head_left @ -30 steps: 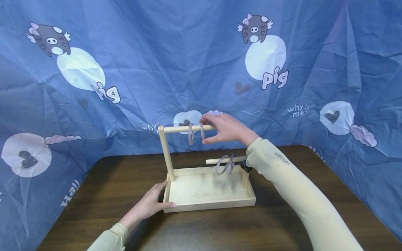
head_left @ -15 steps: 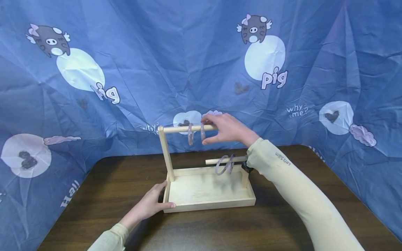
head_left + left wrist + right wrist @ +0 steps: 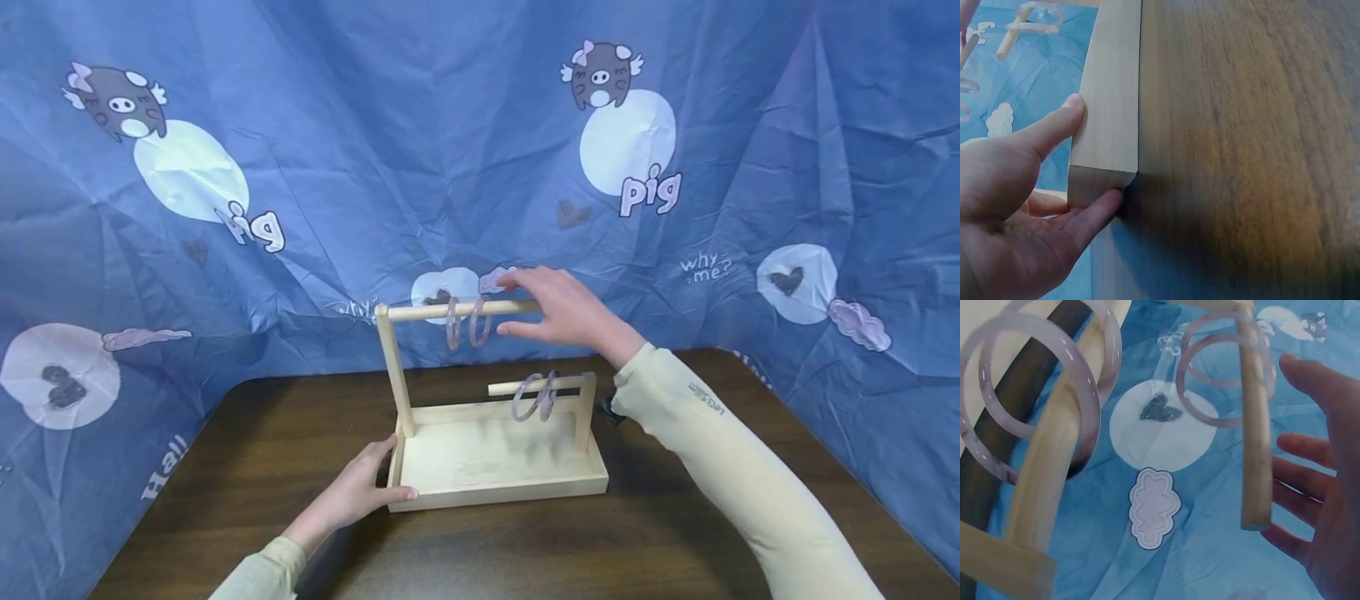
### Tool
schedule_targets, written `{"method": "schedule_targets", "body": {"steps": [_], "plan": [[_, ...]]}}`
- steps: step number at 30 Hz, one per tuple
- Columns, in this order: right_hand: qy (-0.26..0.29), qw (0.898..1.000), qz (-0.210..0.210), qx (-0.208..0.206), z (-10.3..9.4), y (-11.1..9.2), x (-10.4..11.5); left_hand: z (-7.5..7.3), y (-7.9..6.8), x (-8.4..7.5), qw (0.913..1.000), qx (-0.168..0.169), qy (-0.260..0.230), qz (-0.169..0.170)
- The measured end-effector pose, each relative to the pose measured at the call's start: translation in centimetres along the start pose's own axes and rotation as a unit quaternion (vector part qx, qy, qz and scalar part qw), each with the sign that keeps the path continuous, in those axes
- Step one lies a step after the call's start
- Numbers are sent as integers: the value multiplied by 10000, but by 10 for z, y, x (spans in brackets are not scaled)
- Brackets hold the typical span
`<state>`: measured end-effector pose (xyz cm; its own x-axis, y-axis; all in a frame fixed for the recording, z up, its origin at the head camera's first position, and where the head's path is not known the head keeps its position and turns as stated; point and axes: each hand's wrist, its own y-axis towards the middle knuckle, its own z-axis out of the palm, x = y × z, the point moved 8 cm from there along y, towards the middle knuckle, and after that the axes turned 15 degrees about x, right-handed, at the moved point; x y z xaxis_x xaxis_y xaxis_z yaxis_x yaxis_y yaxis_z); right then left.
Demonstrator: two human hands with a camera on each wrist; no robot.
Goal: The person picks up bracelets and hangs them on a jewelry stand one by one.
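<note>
A wooden jewellery stand (image 3: 480, 458) has a shallow tray base and two bars at different heights. My left hand (image 3: 356, 487) grips its front left corner; in the left wrist view the thumb (image 3: 1054, 132) presses the front wall (image 3: 1110, 94) and the fingers wrap the end. Two translucent lilac bangles (image 3: 452, 327) hang on the upper bar (image 3: 416, 313), slightly apart. My right hand (image 3: 570, 308) is around that bar's free end, fingers spread and apart from the bangles. Two more bangles (image 3: 1092, 419) hang on the lower bar (image 3: 1041, 481).
The stand sits on a dark brown wooden table (image 3: 675, 500). A blue printed cloth (image 3: 450, 167) hangs behind and around it. The lower bar's post (image 3: 585, 412) rises at the tray's right end, below my right forearm.
My right hand has let go of the right bangle on the upper bar and drawn back to the right. That bangle now hangs tilted on the bar. My left hand stays put.
</note>
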<state>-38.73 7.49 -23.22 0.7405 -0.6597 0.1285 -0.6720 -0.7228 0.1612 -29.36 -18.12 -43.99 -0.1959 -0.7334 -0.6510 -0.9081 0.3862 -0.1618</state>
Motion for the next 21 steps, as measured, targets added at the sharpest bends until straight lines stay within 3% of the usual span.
{"method": "schedule_targets", "body": {"steps": [6, 13, 21], "plan": [[-141, 9990, -5, -415, -3, -18, 3, -1, -1, -1, 10000, 32, -6, 60], [107, 9983, 236, -515, 3, -32, -8, -3, -2, 1, 9999, 87, 12, 89], [122, 9978, 172, -622, 5, -41, -11, -3, -3, 1, 9998, 140, 4, 131]]}}
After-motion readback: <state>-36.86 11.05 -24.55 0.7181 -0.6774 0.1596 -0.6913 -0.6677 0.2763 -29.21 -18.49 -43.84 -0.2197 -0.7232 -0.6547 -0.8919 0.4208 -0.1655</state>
